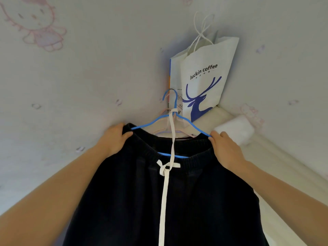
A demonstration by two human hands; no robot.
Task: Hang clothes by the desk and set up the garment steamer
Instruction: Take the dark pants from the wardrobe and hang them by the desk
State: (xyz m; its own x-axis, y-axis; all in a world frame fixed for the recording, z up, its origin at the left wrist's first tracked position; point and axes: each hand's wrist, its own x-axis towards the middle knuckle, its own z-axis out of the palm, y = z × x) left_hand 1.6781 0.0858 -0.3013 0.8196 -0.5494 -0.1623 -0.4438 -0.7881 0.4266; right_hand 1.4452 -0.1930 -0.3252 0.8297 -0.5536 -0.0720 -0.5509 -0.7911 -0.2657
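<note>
While both hands grip the waistband, these hold:
Left hand point(115, 137): clamped on the dark trousers point(168, 201) at their left waistband corner
Blue hanger point(170, 121): hooked in the wall corner, between both hands
Right hand point(225, 148): pinching the right corner
Risk: tugging could unhook it

Both hands grip the elastic waistband of dark drawstring trousers point(159, 201) on a blue wire hanger point(184, 119): left hand point(113, 137) at one end, right hand point(225, 148) at the other, before a luckin coffee paper bag point(204, 75).
</note>
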